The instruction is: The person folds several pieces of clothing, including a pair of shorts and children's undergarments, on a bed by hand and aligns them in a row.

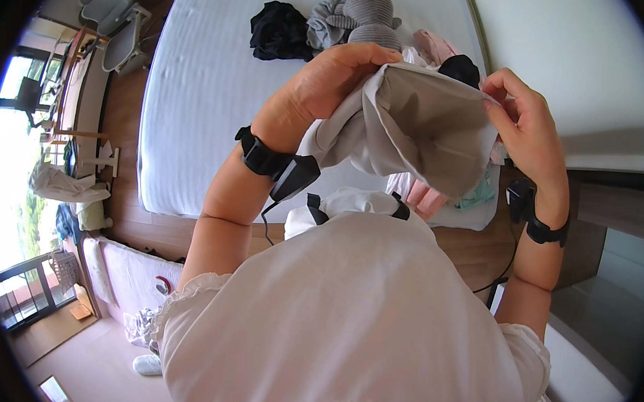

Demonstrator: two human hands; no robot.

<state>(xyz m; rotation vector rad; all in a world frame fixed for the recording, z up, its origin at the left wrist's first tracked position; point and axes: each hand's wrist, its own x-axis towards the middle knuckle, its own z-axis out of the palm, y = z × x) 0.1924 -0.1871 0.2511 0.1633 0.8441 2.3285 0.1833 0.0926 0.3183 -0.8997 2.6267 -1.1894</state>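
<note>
A light grey-beige cloth garment hangs between my two hands above the bed's near edge, its wide opening turned up towards me. My left hand pinches the rim at its left end, thumb on top. At the right end, my right hand grips the same rim between thumb and fingers. Beyond the cloth lie a black cloth bundle, a grey garment, a ribbed grey plush toy and a small black item. Pink clothes and a green cloth are partly hidden by the garment.
A mattress with a pale blue-white sheet spans the area before me, with a white wall at its right. A grey chair stands at the far left near a window. Black wrist devices with cables are strapped to both forearms.
</note>
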